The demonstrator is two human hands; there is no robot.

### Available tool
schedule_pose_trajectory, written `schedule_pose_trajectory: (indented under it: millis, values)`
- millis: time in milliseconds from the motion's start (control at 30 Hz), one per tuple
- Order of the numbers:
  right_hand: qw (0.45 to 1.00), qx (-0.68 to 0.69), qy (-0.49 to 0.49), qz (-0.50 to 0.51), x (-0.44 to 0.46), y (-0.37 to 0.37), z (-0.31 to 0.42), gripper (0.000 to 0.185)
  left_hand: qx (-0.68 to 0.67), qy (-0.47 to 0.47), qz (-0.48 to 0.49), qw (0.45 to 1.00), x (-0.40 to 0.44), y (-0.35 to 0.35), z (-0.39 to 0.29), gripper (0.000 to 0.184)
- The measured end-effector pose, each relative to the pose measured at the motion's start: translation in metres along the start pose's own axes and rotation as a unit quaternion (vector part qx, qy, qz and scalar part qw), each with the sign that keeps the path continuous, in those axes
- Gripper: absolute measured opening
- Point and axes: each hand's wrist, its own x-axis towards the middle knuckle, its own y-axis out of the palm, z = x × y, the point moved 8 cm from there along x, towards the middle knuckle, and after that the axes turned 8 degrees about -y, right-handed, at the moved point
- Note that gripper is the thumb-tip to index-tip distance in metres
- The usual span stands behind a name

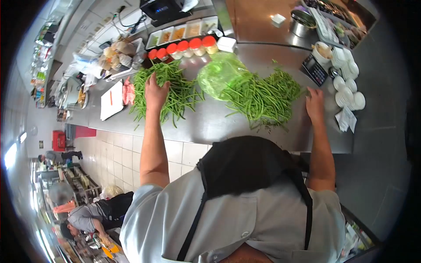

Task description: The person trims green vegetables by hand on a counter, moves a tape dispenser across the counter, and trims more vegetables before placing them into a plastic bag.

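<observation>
My left hand is over the left pile of green beans, thumb and fingers apart, holding nothing that I can see. A second pile of green beans lies to the right, partly against a crumpled, see-through green plastic bag. Just right of that pile, my right hand is at the steel counter, its fingers loosely bent and apart, with nothing visible in them. Some loose beans and short bits are scattered around both piles.
Red-lidded jars and a tray of ingredients line the back. At right are a calculator, white cups and a metal pot. A white board is at left. Another person works at lower left.
</observation>
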Motion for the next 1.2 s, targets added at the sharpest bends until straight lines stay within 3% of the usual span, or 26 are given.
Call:
schedule_pose_trajectory:
  millis: [33,167,200,267,333,467,567,667,767,1033,1200]
  values:
    - [1.000,-0.004,-0.002,0.000,-0.001,0.000,-0.005,0.027,-0.019,-0.069,0.037,0.997,0.001,-0.017,-0.009,0.061]
    - [0.998,0.008,0.053,0.015,-0.015,0.007,0.004,0.022,-0.097,-0.009,0.087,0.991,-0.047,-0.005,-0.059,0.043]
    - [0.997,0.057,0.054,0.002,-0.021,0.010,0.004,0.020,-0.155,-0.022,0.163,0.974,-0.066,0.003,-0.080,0.041]
    - [0.986,0.152,0.056,-0.035,-0.029,0.011,-0.005,0.017,-0.203,-0.003,0.186,0.961,-0.115,0.033,-0.111,0.036]
    - [0.956,0.264,0.116,-0.058,-0.040,0.000,0.002,0.016,-0.286,-0.001,0.261,0.922,-0.133,0.020,-0.170,0.037]
    - [0.934,0.345,0.083,-0.042,-0.047,-0.035,0.063,0.014,-0.362,0.078,0.371,0.851,-0.134,-0.017,-0.263,0.042]
    - [0.931,0.362,0.022,0.034,-0.042,-0.068,0.153,0.012,-0.388,0.049,0.461,0.797,-0.121,-0.042,-0.301,0.047]
    - [0.917,0.387,-0.082,0.059,-0.035,-0.082,0.214,0.014,-0.394,0.069,0.440,0.804,-0.116,-0.046,-0.321,0.038]
    - [0.901,0.420,-0.077,0.078,-0.034,-0.076,0.229,0.015,-0.400,0.150,0.355,0.831,-0.129,-0.031,-0.321,0.026]
    - [0.921,0.372,-0.109,0.050,-0.043,-0.071,0.229,0.015,-0.324,0.148,0.358,0.863,-0.127,-0.044,-0.318,0.018]
    - [0.916,0.381,-0.110,0.063,-0.047,-0.070,0.236,0.011,-0.353,0.151,0.378,0.842,-0.130,-0.044,-0.317,0.018]
